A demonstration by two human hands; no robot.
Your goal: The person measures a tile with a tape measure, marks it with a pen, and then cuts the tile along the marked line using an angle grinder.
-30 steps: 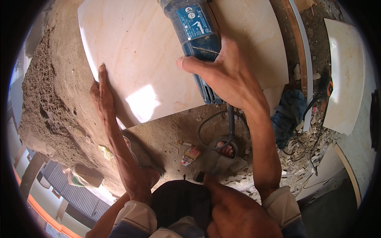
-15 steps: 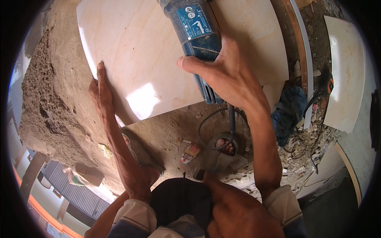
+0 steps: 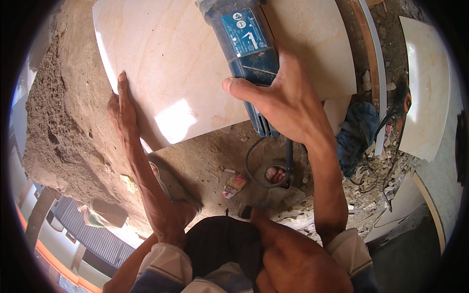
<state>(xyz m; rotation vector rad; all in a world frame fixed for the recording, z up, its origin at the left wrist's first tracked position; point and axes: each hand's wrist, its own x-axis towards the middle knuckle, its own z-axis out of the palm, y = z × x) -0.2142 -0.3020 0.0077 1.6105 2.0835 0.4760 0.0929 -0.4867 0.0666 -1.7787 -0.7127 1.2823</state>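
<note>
The person is in the step of cutting or grinding a large beige tile (image 3: 195, 63) with a blue power tool (image 3: 244, 44), most likely an angle grinder, though its disc is hidden beyond the top edge of the picture. The right hand (image 3: 288, 102) grasps the body of the tool firmly, the thumb stretched out to the left and the fingers wrapped around the casing. The left hand (image 3: 122, 110) is flat and open, it holds nothing; it presses with straight fingers on the left edge of the tile, near its lower left corner, to keep it from sliding.

The tile lies on rough sandy ground (image 3: 63, 122), glossy face up, directly in front of the person. The tool rests on top of it, in the upper middle, so both hands are in contact with the work: one at the tile's edge, the other above its surface. The black cord (image 3: 259, 166) goes down from the tool and makes a loop near a bare foot (image 3: 276, 174).

I judge that the next move calls for steady guidance of the tool along the line, with the left hand pressing well apart from the blade, and the cord kept away from the cut
</note>
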